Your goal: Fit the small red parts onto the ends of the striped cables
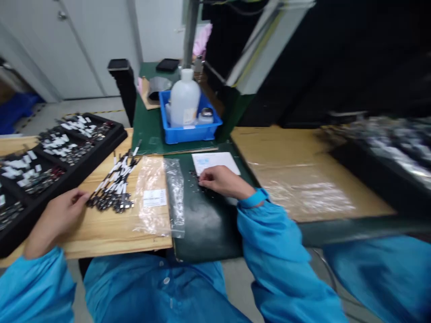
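My left hand (60,217) is at the left edge of a pile of thin black strips with white labels (116,184). Its thumb and forefinger are pinched together by the strips' dark ends; whether a strip is between them is unclear. On the dark green mat (208,229), my right hand (220,180) reaches down with fingertips pressed together among scattered tiny dark parts (193,175). Whatever those fingertips hold is too small to make out. A white paper sheet (218,160) lies just behind the right hand. Between my hands is a clear plastic bag (151,220) with a white label.
A black compartment tray (97,154) filled with labelled strips stands at the left. A blue bin (188,134) holds a white plastic bottle (185,96) and a small jar. Clear plastic (303,188) covers the right board. Blurred dark trays and a person's blue sleeve (384,269) are at the right.
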Motion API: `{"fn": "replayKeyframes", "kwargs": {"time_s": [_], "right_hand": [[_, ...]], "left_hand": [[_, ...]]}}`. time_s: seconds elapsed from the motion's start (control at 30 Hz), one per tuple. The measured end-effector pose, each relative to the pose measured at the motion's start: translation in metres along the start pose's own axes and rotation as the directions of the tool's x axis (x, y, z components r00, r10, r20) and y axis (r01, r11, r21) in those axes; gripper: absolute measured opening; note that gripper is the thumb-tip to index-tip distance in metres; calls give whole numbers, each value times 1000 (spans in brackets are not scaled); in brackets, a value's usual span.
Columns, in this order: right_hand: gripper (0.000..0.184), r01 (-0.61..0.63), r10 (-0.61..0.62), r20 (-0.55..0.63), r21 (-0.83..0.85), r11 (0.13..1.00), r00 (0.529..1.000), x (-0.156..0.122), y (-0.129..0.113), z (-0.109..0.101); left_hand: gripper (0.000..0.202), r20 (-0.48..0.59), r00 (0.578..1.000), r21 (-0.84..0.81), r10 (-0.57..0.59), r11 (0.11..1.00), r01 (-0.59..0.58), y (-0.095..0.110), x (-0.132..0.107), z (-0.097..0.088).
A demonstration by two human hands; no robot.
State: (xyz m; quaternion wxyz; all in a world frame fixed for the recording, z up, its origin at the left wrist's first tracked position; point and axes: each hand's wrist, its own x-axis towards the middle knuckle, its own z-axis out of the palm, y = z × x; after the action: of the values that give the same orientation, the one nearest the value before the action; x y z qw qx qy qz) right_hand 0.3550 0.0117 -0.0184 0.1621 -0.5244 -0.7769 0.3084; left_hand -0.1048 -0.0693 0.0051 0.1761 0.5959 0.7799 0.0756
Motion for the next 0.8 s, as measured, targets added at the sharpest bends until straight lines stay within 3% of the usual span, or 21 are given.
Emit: {"fn": "replayKeyframes", "kwargs": {"time_s": [0.07,0.2,0.37,0.53,0.67,0.8], "right_hand": [[16,31,-31,8,74,997,999,2,0,-2],[33,33,-34,-1,283,958,999,3,0,-11],[40,-59,142,-151,455,888,978,3,2,-15],[37,-43,207,-200,613,789,958,5,12,-14],[31,-40,196,-173,643,765,965,4,12,-14],[29,52,168,-270,653,756,948,0,0,-15]], "left_hand": [[41,-40,999,-24,25,999,-26,1,-3,0],[45,-72,995,-80,68,994,-74,-18,1,8],[43,-30,998,-99,48,994,-50,-27,4,12],[37,50,998,-180,47,983,-38,-23,6,8],[38,74,994,-294,85,954,-60,-22,6,5],[49,65,993,-420,93,906,-57,-20,-2,-6]]}}
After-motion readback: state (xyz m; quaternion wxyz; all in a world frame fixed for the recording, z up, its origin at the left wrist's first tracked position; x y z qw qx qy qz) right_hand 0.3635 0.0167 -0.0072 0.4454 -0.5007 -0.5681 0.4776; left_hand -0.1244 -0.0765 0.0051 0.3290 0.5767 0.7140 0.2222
